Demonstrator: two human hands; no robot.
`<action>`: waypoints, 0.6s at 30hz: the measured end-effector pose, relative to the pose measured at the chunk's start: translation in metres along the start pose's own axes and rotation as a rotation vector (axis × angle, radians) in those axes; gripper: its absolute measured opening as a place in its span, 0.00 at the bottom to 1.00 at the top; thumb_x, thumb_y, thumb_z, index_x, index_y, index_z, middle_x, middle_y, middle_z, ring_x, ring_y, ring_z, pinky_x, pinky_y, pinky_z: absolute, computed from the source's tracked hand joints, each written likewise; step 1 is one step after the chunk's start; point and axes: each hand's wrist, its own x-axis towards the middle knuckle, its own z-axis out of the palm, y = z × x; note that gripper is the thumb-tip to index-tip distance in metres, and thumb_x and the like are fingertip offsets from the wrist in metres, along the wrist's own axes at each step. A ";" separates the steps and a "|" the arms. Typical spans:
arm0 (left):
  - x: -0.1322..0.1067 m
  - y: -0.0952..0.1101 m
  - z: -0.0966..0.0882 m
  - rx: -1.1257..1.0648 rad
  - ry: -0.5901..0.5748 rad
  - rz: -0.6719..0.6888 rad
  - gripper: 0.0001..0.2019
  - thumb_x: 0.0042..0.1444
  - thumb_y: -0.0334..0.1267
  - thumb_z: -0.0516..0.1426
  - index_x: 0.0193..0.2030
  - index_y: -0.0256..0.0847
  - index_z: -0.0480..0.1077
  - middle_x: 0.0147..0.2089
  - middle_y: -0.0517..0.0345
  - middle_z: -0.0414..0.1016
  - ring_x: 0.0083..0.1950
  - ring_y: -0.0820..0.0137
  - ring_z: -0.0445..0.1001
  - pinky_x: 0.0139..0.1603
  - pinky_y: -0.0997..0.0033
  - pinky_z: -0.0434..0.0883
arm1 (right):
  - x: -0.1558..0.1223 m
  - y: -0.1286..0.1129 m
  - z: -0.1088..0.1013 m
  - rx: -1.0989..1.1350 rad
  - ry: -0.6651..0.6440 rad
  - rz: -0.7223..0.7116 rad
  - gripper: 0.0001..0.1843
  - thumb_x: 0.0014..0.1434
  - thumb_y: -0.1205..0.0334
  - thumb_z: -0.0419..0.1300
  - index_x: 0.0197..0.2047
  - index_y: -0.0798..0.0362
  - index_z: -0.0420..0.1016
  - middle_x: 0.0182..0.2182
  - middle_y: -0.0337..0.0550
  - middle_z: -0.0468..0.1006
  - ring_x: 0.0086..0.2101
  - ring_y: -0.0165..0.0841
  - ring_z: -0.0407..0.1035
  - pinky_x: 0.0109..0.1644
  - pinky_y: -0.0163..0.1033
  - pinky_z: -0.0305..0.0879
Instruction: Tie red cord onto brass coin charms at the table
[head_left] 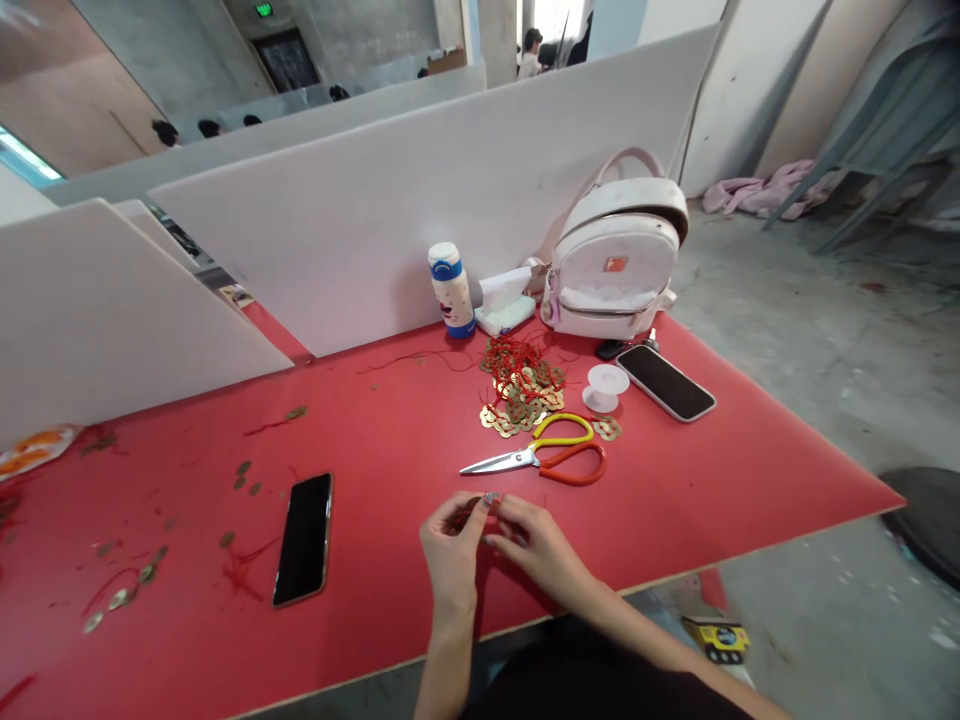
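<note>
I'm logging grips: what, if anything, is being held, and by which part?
The left hand holds a small dark reddish piece, with the right hand close beside it. Which part is gripped cannot be told.

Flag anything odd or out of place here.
Loose coin-like discs and red thread scraps lie strewn across the table's left side, apart from the gold heap beyond the scissors. Pink cloth sits bunched on the floor. No obvious damage.
</note>
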 end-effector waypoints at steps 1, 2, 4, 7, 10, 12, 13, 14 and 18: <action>0.000 0.000 0.000 0.000 -0.003 0.001 0.06 0.45 0.38 0.65 0.27 0.36 0.78 0.27 0.54 0.79 0.30 0.68 0.75 0.33 0.74 0.72 | 0.000 -0.001 0.000 0.007 -0.011 0.014 0.05 0.58 0.71 0.61 0.38 0.55 0.76 0.27 0.36 0.67 0.26 0.29 0.60 0.30 0.31 0.56; 0.001 -0.001 0.001 -0.002 -0.004 -0.002 0.06 0.45 0.38 0.65 0.27 0.36 0.78 0.27 0.53 0.79 0.30 0.68 0.75 0.33 0.73 0.73 | 0.000 -0.002 0.000 0.004 -0.017 0.025 0.06 0.57 0.73 0.61 0.37 0.55 0.76 0.27 0.36 0.68 0.27 0.29 0.61 0.30 0.31 0.56; 0.003 -0.002 0.002 -0.013 0.005 -0.014 0.07 0.44 0.38 0.65 0.27 0.36 0.78 0.27 0.53 0.79 0.30 0.67 0.76 0.33 0.72 0.73 | -0.001 -0.005 -0.004 -0.027 -0.020 0.031 0.08 0.58 0.74 0.60 0.39 0.54 0.77 0.29 0.37 0.69 0.28 0.29 0.63 0.31 0.32 0.57; 0.007 -0.006 0.007 -0.028 0.013 -0.039 0.08 0.42 0.39 0.66 0.26 0.36 0.78 0.27 0.53 0.79 0.29 0.67 0.76 0.32 0.72 0.73 | -0.005 -0.006 -0.015 -0.077 -0.013 0.033 0.08 0.59 0.71 0.62 0.42 0.52 0.79 0.29 0.38 0.69 0.27 0.29 0.62 0.31 0.32 0.56; 0.010 -0.008 0.014 -0.058 0.010 -0.071 0.09 0.40 0.39 0.67 0.26 0.36 0.78 0.27 0.53 0.80 0.30 0.67 0.76 0.33 0.72 0.73 | -0.008 -0.003 -0.024 -0.028 -0.021 0.049 0.09 0.58 0.66 0.65 0.43 0.53 0.80 0.26 0.35 0.65 0.25 0.27 0.58 0.29 0.32 0.53; 0.012 -0.008 0.019 -0.094 0.001 -0.097 0.10 0.39 0.40 0.67 0.27 0.36 0.78 0.27 0.53 0.80 0.29 0.68 0.76 0.31 0.73 0.73 | -0.009 -0.001 -0.027 0.085 -0.039 0.069 0.12 0.58 0.61 0.66 0.46 0.54 0.78 0.23 0.32 0.62 0.23 0.26 0.54 0.27 0.31 0.50; 0.012 -0.007 0.021 -0.107 -0.007 -0.107 0.10 0.39 0.40 0.67 0.27 0.36 0.78 0.27 0.53 0.80 0.28 0.68 0.76 0.30 0.73 0.73 | -0.009 0.000 -0.027 0.144 -0.048 0.081 0.14 0.58 0.58 0.65 0.45 0.55 0.78 0.22 0.31 0.61 0.23 0.26 0.52 0.26 0.31 0.49; 0.012 -0.006 0.023 -0.113 -0.020 -0.112 0.10 0.40 0.40 0.67 0.28 0.36 0.78 0.27 0.53 0.80 0.28 0.69 0.75 0.30 0.73 0.72 | -0.008 0.000 -0.027 0.193 -0.057 0.092 0.15 0.58 0.55 0.65 0.44 0.56 0.77 0.21 0.30 0.59 0.22 0.26 0.51 0.26 0.31 0.48; 0.012 -0.005 0.027 -0.085 -0.044 -0.097 0.09 0.42 0.40 0.66 0.28 0.36 0.79 0.26 0.53 0.79 0.29 0.68 0.76 0.32 0.72 0.73 | -0.010 -0.002 -0.025 0.249 -0.109 0.082 0.20 0.59 0.46 0.63 0.32 0.56 0.76 0.22 0.33 0.63 0.23 0.26 0.54 0.27 0.32 0.51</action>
